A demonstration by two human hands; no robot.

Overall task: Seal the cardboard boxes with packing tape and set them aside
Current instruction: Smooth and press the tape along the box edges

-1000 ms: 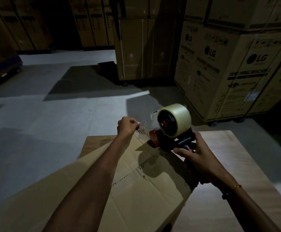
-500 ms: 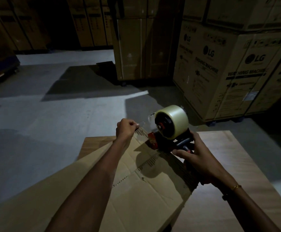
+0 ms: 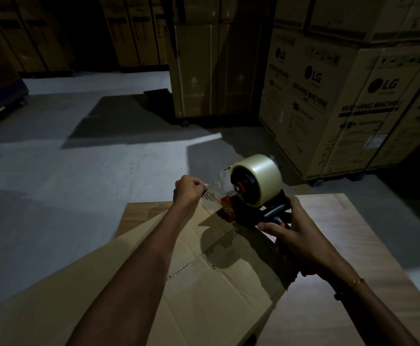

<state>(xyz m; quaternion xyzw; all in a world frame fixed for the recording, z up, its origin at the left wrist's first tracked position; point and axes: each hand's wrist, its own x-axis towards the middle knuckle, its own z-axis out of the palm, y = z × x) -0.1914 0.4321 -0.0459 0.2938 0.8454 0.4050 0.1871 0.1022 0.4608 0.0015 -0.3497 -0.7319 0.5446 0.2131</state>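
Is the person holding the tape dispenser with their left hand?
No, the right hand grips the tape dispenser by its handle, while the left hand pinches the loose tape end at the cardboard box.

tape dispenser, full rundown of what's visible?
The tape dispenser is a handheld gun: dark frame, red front end, dark grip, carrying a thick roll of clear tape. It is tilted, nose down on the far edge of the cardboard box. The right hand grips its handle; the left hand pinches the pulled-out tape end.

Left of bench point(image 3: 354, 245): bare floor point(image 3: 79, 186), open passage.
Right beyond bench: stacked washing-machine cartons point(image 3: 341, 103) wall it off.
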